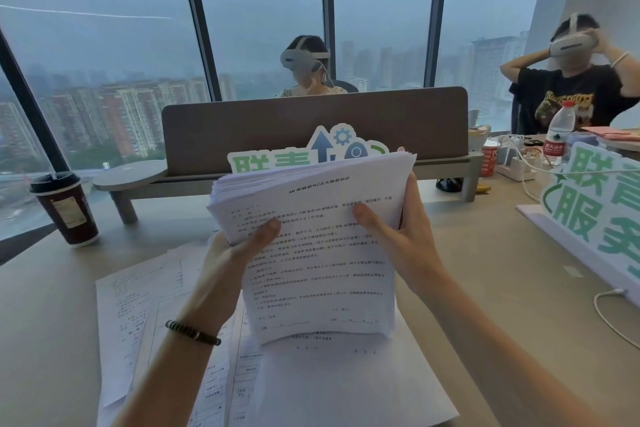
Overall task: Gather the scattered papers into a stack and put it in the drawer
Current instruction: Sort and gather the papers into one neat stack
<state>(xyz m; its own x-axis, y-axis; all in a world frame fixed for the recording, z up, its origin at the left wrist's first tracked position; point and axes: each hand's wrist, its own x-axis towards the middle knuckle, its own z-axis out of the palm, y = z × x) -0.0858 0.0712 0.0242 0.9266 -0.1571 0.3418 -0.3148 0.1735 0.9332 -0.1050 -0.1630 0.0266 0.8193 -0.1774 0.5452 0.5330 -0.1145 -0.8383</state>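
A thick stack of printed white papers (pixel 322 253) stands nearly upright in the middle of the view, its lower edge over the desk. My left hand (pixel 239 250) grips its left edge, thumb on the front sheet. My right hand (pixel 398 229) grips the right edge, thumb on the front and fingers behind. More loose printed sheets (pixel 145 315) lie flat and overlapping on the desk (pixel 45 322) under and left of the stack. No drawer is in view.
A dark lidded paper cup (pixel 65 208) stands at the left. A brown desk divider with a shelf (pixel 311 128) runs across behind the stack. Green-lettered signs (pixel 599 211), a water bottle (pixel 559 137), a power strip and cables lie right. Two people with headsets sit beyond.
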